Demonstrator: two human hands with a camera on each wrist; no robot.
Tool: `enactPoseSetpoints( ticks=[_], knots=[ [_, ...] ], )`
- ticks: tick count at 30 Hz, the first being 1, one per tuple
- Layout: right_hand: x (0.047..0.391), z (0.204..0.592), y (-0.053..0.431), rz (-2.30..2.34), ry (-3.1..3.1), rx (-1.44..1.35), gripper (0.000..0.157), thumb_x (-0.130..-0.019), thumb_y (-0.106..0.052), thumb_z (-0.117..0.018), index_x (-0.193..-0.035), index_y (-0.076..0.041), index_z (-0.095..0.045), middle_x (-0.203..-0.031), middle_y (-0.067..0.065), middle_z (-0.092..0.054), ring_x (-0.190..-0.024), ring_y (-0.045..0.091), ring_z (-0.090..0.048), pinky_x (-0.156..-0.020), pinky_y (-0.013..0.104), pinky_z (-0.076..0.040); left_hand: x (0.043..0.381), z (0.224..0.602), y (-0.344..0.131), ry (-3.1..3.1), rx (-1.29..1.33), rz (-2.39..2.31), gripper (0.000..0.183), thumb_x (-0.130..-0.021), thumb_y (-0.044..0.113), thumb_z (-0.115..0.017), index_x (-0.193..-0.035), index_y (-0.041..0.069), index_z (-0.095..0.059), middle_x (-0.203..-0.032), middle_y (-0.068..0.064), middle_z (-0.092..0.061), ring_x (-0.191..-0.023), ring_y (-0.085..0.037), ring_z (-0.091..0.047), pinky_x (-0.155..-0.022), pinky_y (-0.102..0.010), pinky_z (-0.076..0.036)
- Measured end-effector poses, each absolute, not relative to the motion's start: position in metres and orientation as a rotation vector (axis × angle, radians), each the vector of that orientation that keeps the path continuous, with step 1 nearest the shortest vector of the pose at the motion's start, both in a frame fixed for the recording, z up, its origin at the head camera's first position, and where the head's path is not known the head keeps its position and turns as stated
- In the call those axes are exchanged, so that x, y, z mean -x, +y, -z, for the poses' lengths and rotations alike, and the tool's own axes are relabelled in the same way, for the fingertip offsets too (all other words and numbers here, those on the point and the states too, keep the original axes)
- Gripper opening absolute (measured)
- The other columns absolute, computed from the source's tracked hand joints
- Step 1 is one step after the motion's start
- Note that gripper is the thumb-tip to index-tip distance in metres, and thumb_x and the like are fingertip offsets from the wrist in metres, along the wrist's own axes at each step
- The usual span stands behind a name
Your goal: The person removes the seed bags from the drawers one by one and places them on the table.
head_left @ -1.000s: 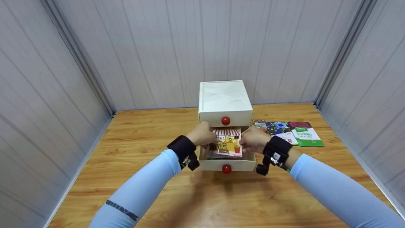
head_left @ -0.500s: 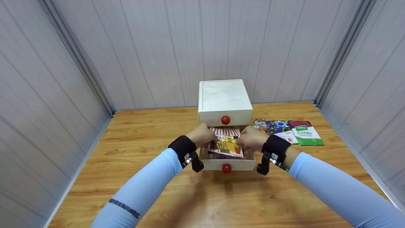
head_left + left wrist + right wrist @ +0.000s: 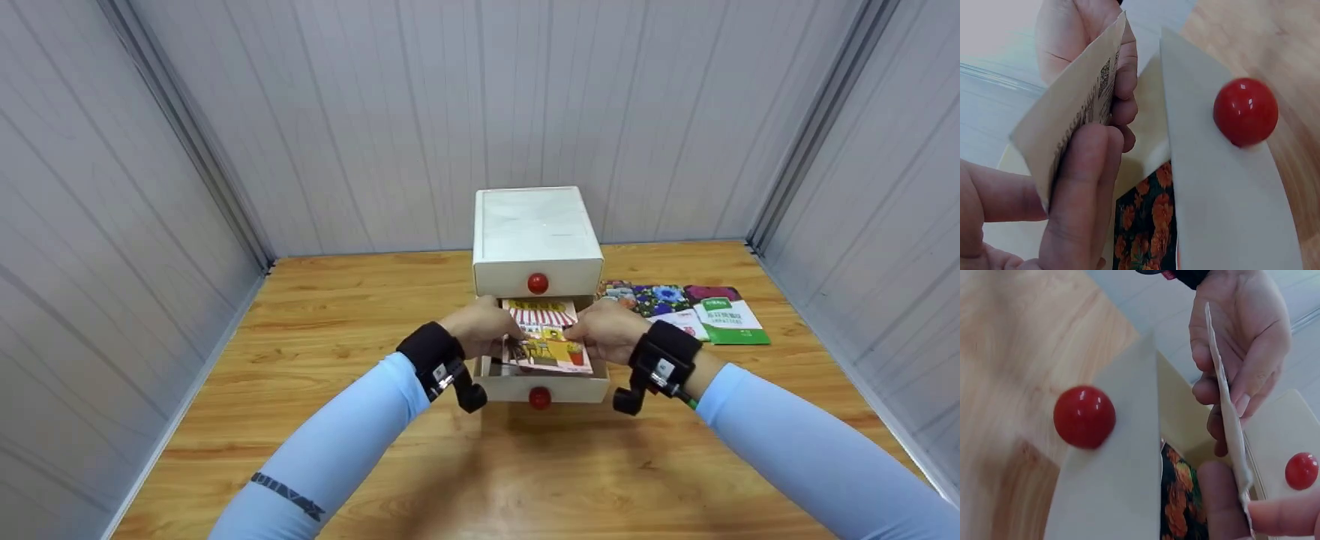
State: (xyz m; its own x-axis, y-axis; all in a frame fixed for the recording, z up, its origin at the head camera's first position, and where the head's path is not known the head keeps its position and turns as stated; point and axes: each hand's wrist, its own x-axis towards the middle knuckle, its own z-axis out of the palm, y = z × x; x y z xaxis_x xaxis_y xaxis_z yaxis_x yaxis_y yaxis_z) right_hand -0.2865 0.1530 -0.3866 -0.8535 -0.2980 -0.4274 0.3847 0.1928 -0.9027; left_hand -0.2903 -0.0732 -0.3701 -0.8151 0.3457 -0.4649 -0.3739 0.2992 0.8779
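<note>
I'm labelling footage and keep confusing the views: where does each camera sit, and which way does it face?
Head: on the head, facing forward and down at the boxy white drawer unit; left hand, right hand and light-blue fabric sleeves show.
Left wrist: on the left wrist, facing the flat printed paper packet; both hands show.
Right wrist: on the right wrist, facing that packet nearly edge-on; both hands show.
Shared: both wrist views show the same glossy round red knob and dark packet with orange flowers.

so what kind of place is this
Probably a small recording booth: pale panelled walls stand on three sides of a wood-grain tabletop, and black wrist-worn devices suggest filming.
</note>
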Motion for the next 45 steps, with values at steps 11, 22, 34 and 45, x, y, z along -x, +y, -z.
enactPoseSetpoints(
  ticks=[11,22,34,45],
  knots=[
    [0.263,0.384,0.161,1.737,1.868,-0.134,0.027,-0.105,0.007,-0.056,-0.131,0.012,-0.059,-0.097,0.008,-0.080,-0.087,0.014,-0.080,-0.086,0.030,-0.067,0.269,0.365,-0.077,1.930,0.022,-1.551,0.028,-0.104,-0.004,-0.060,-0.132,-0.009,-0.059,-0.103,-0.013,-0.075,-0.079,-0.019,-0.076,-0.069,-0.025,-0.066],
    [0.239,0.393,0.162,1.813,1.899,-0.039,0.007,-0.104,0.006,-0.061,-0.107,0.005,-0.068,-0.091,0.006,-0.079,-0.078,0.012,-0.076,-0.077,0.028,-0.067,0.255,0.372,-0.083,1.933,-0.048,-1.562,0.020,-0.102,-0.005,-0.062,-0.120,-0.008,-0.071,-0.110,-0.019,-0.081,-0.087,-0.023,-0.081,-0.084,-0.035,-0.068],
    [0.231,0.404,0.152,1.984,2.075,0.112,0.027,-0.103,0.003,-0.065,-0.078,-0.007,-0.063,-0.074,-0.003,-0.060,-0.064,0.007,-0.055,-0.062,0.021,-0.057,0.248,0.390,-0.088,2.057,-0.176,-1.817,0.026,-0.103,-0.005,-0.061,-0.127,-0.008,-0.070,-0.117,-0.022,-0.080,-0.095,-0.021,-0.078,-0.090,-0.036,-0.067],
    [0.233,0.404,0.135,2.019,2.305,0.205,0.012,-0.104,0.001,-0.066,-0.108,0.010,-0.073,-0.079,-0.002,-0.076,-0.071,0.007,-0.069,-0.066,0.021,-0.061,0.244,0.396,-0.089,2.228,-0.201,-1.973,0.021,-0.109,0.004,-0.058,-0.119,-0.009,-0.071,-0.101,-0.020,-0.081,-0.081,-0.014,-0.075,-0.079,-0.030,-0.066]
  ],
)
